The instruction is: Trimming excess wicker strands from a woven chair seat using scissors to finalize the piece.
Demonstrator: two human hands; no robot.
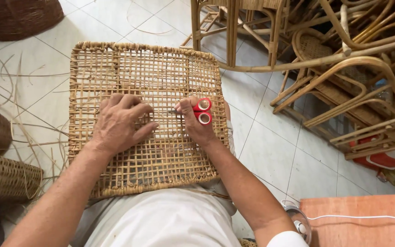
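- left hand (120, 122) lies flat, fingers spread, grip released, pressing on the woven cane panel (142, 73) at frame centre.
- right hand (196, 122) has its grip clenched through the red-handled scissors (202, 111), blades pointing left just above the panel.
- panel rests on the person's lap, over the tiled floor (270, 151).

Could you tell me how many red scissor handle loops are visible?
2: upper loop and lower loop, both at the right hand over the woven panel.
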